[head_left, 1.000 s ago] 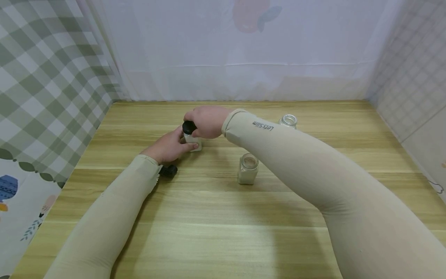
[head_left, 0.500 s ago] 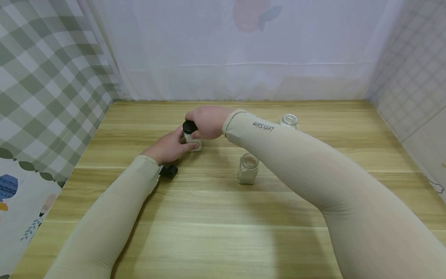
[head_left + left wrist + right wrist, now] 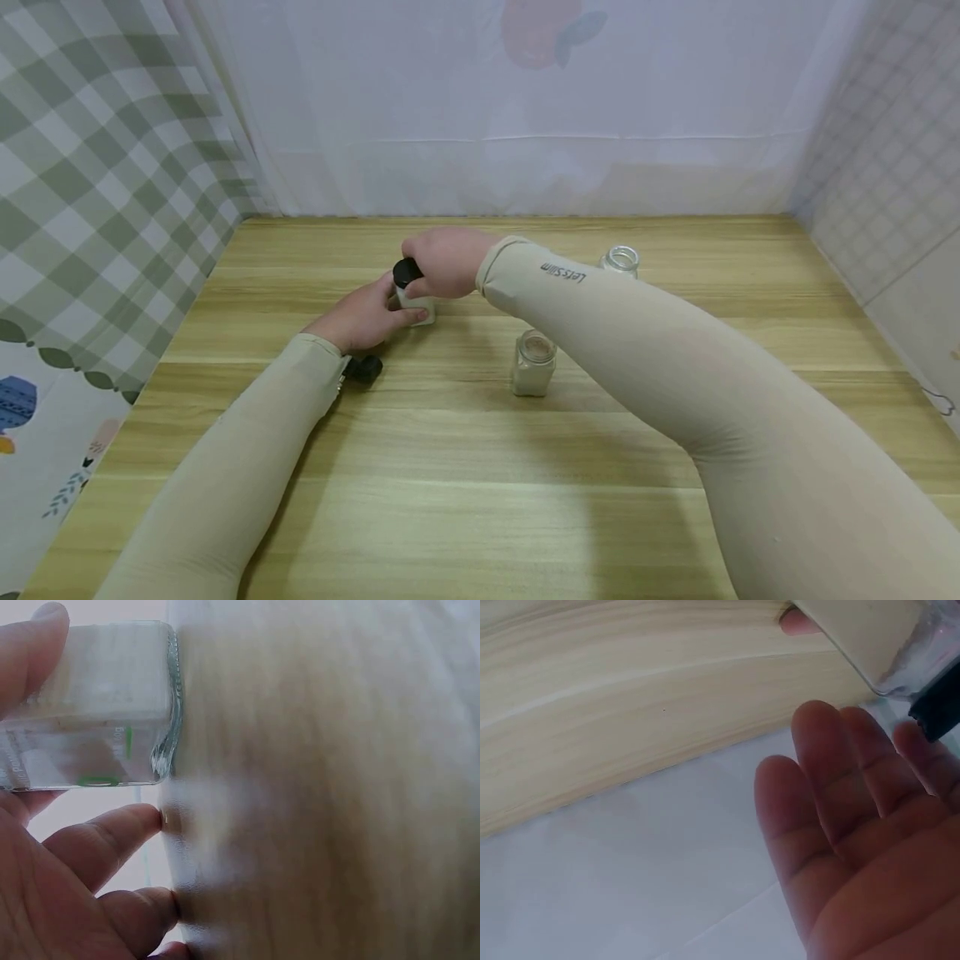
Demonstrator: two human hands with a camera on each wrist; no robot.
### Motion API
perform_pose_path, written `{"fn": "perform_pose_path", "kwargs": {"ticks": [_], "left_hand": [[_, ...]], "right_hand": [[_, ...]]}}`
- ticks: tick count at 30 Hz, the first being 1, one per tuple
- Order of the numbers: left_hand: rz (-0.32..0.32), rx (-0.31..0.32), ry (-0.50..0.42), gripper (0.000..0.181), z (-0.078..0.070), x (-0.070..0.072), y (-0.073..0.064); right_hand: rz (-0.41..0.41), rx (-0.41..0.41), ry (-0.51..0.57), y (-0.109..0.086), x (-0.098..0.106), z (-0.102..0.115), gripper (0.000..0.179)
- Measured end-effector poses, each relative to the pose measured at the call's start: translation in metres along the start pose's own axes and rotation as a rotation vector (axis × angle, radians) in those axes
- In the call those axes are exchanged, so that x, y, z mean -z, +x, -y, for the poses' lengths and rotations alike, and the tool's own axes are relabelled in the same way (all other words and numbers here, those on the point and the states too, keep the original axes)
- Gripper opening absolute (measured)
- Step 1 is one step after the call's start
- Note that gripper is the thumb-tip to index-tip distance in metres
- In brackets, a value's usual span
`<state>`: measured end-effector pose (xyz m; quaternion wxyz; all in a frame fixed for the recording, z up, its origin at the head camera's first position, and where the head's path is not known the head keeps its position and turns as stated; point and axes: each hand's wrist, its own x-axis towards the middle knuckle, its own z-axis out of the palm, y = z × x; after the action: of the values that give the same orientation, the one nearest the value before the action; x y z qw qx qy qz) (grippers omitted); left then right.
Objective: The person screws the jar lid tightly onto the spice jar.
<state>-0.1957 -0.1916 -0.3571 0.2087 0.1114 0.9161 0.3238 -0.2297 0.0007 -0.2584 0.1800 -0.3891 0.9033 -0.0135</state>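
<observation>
At the back left of the table, my left hand (image 3: 363, 318) holds a square glass jar (image 3: 417, 312) with thumb and fingers on its sides. Pale powder fills most of the jar, and green print shows on its glass (image 3: 105, 750) in the left wrist view. My right hand (image 3: 448, 262) comes over from the right and pinches the jar's black lid (image 3: 406, 273). In the right wrist view the lid (image 3: 939, 709) has a ridged edge, and several fingers (image 3: 817, 750) of that hand stretch out away from it.
A lidless square jar (image 3: 534, 371) of pale powder stands mid-table, left of the right forearm. Behind that forearm another open glass jar (image 3: 621, 260) is partly hidden. A small black device (image 3: 363, 369) sits by the left wrist. White cloth (image 3: 480, 175) hangs along the table's back edge.
My right hand has turned slightly at the lid, its thumb and fingers shifting a little. The left hand and the jar keep their place.
</observation>
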Motion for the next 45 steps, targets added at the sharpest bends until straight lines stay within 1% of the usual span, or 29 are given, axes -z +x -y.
{"fn": "perform_pose_path", "kwargs": {"ticks": [1, 4, 6, 8, 13, 16, 18, 20, 23, 24, 27, 30, 35, 40, 45], "left_hand": [[0.003, 0.000, -0.002, 0.083, -0.0001, 0.0000, -0.0002], [0.002, -0.007, 0.000, 0.082, -0.0005, 0.0003, -0.0006], [0.001, -0.008, 0.001, 0.083, -0.0009, 0.0006, -0.0010], [-0.002, -0.011, 0.004, 0.082, -0.0011, 0.0007, -0.0010], [-0.001, -0.006, -0.002, 0.081, -0.0014, 0.0006, -0.0009], [0.002, -0.008, -0.006, 0.080, -0.0012, 0.0004, -0.0005], [0.008, -0.010, -0.006, 0.080, -0.0010, 0.0004, -0.0002], [0.011, -0.006, -0.003, 0.081, -0.0008, 0.0006, -0.0002], [0.013, 0.000, 0.000, 0.083, -0.0009, 0.0012, -0.0003], [0.013, 0.000, 0.000, 0.084, -0.0010, 0.0014, -0.0003], [0.015, 0.000, 0.000, 0.083, -0.0013, 0.0019, -0.0002], [0.016, 0.001, -0.001, 0.082, -0.0019, 0.0020, -0.0001], [0.014, 0.004, -0.006, 0.081, -0.0025, 0.0020, -0.0006], [0.013, -0.010, -0.005, 0.080, -0.0023, 0.0013, -0.0010], [0.002, -0.018, 0.000, 0.079, -0.0027, 0.0013, -0.0011]], "right_hand": [[-0.004, 0.007, -0.003, 0.0001, 0.0001, 0.0000, 0.052], [-0.003, 0.037, -0.009, 0.0009, 0.0004, 0.0000, 0.055], [0.005, 0.050, -0.010, 0.0009, 0.0005, 0.0005, 0.049], [0.018, 0.045, -0.012, 0.0011, 0.0006, 0.0012, 0.040], [0.024, 0.006, -0.012, 0.0018, 0.0005, 0.0024, 0.037], [0.025, -0.006, -0.010, 0.0018, 0.0002, 0.0026, 0.040], [0.022, -0.004, -0.011, 0.0016, 0.0001, 0.0024, 0.045], [0.014, 0.010, -0.018, 0.0010, 0.0002, 0.0022, 0.053], [0.008, 0.037, -0.025, 0.0004, 0.0008, 0.0017, 0.056], [0.009, 0.042, -0.023, 0.0003, 0.0011, 0.0017, 0.054], [0.018, 0.043, -0.017, 0.0002, 0.0017, 0.0018, 0.041], [0.022, 0.027, -0.015, 0.0006, 0.0019, 0.0020, 0.037], [0.021, 0.003, -0.018, 0.0014, 0.0012, 0.0021, 0.038], [0.007, 0.023, -0.026, 0.0007, 0.0003, 0.0019, 0.042], [0.011, 0.032, -0.001, 0.0005, 0.0009, 0.0014, 0.039]]}}
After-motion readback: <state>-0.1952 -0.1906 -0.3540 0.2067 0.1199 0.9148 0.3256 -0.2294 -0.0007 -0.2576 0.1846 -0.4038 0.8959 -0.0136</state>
